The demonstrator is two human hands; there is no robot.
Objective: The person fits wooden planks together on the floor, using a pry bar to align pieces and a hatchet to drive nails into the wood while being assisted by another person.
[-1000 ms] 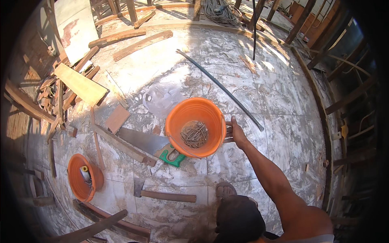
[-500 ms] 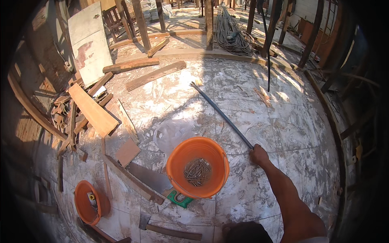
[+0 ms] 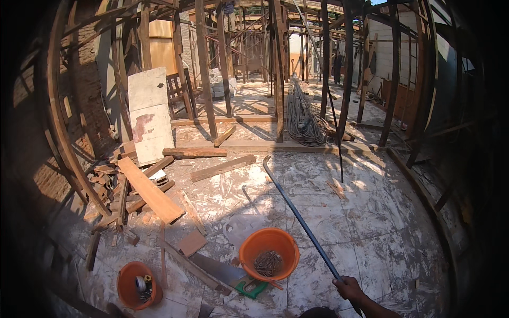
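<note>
My right hand (image 3: 348, 289) is closed around the shaft of a long blue-grey crowbar (image 3: 300, 220). The bar slants forward and left, its hooked end raised and a shadow of the hook falling on the floor. Left of the shaft stands an orange bucket (image 3: 245, 263) with many nails (image 3: 269, 263) in the bottom. A handsaw with a green handle (image 3: 252, 289) lies beside that bucket, partly under a wooden strip (image 3: 196, 269). A smaller orange bucket (image 3: 125, 298) at lower left holds a tape-like roll and other small items. My left hand is out of sight.
Scrap timber and a pale plank (image 3: 151, 191) lie in a pile at left, near a leaning whitish board (image 3: 150, 116). Wooden posts (image 3: 279, 74) rise along a low sill (image 3: 249, 144) ahead. Bundled grey cable (image 3: 305, 119) hangs there, and a dark rod (image 3: 334, 111) stands nearby.
My view has tilted up, bringing more of the posts and background into sight. The crowbar's far end has lifted and its hook has turned; my right hand still grips the shaft.
</note>
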